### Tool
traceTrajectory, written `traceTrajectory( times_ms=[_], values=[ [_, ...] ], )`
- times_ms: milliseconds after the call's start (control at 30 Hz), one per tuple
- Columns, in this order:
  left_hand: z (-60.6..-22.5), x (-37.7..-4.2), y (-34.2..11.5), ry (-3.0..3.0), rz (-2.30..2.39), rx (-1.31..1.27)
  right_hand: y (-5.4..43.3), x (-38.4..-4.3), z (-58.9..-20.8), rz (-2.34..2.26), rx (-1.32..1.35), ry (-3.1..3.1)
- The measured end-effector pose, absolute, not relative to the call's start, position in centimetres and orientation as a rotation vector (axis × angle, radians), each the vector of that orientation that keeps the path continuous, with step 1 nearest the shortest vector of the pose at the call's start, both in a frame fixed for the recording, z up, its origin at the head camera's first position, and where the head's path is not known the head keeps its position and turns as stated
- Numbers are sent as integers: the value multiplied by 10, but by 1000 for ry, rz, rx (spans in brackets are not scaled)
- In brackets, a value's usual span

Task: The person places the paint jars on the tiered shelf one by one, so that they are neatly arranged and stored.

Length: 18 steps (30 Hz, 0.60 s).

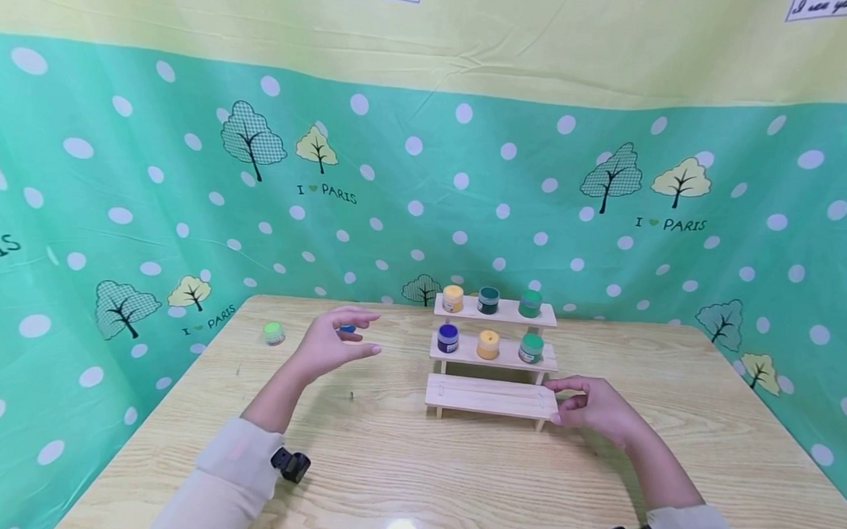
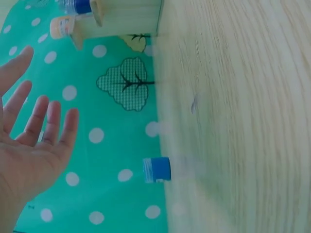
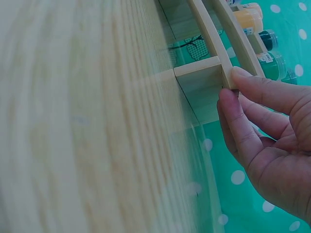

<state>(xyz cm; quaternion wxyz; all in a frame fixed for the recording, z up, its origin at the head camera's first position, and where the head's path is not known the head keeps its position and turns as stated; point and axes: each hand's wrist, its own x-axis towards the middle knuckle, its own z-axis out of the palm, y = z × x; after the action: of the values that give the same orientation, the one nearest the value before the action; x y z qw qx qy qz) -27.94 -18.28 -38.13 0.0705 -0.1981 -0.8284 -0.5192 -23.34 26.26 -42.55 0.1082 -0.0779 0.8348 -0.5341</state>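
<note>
A three-tier wooden display stand (image 1: 491,397) stands on the table. My right hand (image 1: 596,411) pinches the right end of its lowest step between thumb and fingers, seen close in the right wrist view, where the hand (image 3: 272,131) meets the board's corner. On the top step sit a light orange jar (image 1: 453,299), a dark teal jar (image 1: 488,301) and a green jar (image 1: 530,303). The middle step bears a purple-blue jar (image 1: 448,338), an orange jar (image 1: 488,344) and a green jar (image 1: 531,348). My left hand (image 1: 330,343) hovers left of the stand, fingers spread, holding nothing.
A blue jar (image 2: 160,170) stands on the table beyond my left hand, mostly hidden by it in the head view. Farther left is a light green jar (image 1: 274,334). A patterned green curtain (image 1: 397,217) hangs behind the wooden table (image 1: 361,457).
</note>
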Motion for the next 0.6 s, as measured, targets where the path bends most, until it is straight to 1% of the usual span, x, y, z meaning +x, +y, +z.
traceTrajectory(
  times_ms=[400, 600],
  values=[
    [-389, -277, -208, -2414, -1615, -504, 264, -234, -427, -1573, -267, 2439],
    [-391, -275, -222, -2436, -1611, -477, 263, -234, -427, -1579, -239, 2444]
  ],
)
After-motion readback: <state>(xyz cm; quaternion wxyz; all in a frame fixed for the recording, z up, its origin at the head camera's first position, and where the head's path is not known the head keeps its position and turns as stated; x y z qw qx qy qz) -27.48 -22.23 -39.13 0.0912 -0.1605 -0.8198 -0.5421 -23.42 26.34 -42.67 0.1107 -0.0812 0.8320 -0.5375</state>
